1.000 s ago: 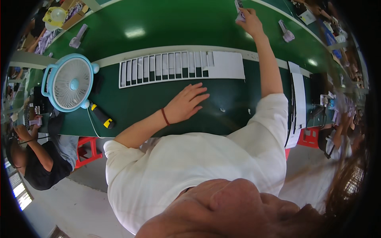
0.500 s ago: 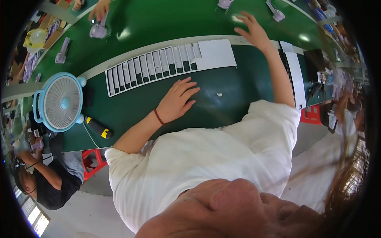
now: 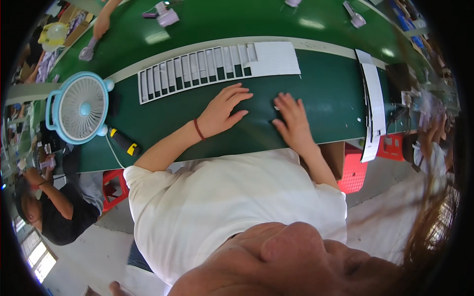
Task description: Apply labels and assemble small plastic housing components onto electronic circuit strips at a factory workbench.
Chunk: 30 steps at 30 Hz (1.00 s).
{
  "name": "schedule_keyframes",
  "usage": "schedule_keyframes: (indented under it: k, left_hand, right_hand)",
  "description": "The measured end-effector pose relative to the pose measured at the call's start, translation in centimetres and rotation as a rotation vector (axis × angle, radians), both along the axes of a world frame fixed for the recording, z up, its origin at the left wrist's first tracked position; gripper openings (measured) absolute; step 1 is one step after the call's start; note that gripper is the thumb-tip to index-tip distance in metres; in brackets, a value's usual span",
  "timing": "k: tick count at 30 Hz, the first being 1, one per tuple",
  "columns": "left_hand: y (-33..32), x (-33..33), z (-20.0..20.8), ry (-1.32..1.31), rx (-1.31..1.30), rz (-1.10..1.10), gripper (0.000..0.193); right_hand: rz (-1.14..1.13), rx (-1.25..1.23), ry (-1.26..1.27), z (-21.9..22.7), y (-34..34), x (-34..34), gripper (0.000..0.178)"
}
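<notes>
My left hand, with a red cord round its wrist, lies over the dark green table mat with fingers apart and nothing in them. To its right is my right hand, low over the mat, also open with fingers spread. A tiny white scrap shows at its fingertips; I cannot tell whether they touch it. Beyond both hands sits a long white slotted divider, its cells partly filled with pale strips. A plain white card panel covers or adjoins its right end.
A blue desk fan and a black-yellow tool handle stand on the left. Long white card strips overhang the table's right edge. Across the green belt, a co-worker's hand holds a lilac handheld device; others lie there.
My right hand has come from the far side of the table back toward me, beside the left. My left hand stays nearly still. The co-worker's hand has shifted left to another lilac device.
</notes>
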State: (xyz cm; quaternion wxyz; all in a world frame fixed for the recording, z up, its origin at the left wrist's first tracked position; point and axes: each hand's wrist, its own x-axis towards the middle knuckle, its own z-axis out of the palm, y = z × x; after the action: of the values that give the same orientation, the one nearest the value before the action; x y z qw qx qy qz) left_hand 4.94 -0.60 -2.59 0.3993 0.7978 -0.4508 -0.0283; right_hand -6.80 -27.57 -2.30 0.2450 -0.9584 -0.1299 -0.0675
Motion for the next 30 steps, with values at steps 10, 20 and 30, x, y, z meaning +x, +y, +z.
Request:
schedule_keyframes:
  k: [10, 20, 30]
  left_hand:
    - [3.5, 23.0, 0.1, -0.681, 0.322, 0.568, 0.053]
    - [7.5, 29.1, -1.7, -0.476, 0.539, 0.701, 0.059]
    - [8.0, 24.1, 2.2, 0.722, -0.930, 0.268, 0.053]
  right_hand:
    - [-0.103, -0.143, -0.340, -0.9, -3.8, 2.6, 0.025]
    - [-0.878, -0.396, -0.324, -2.7, -19.4, -7.0, 0.015]
    - [-0.955, -0.312, -0.361, 2.6, -12.8, -9.5, 0.013]
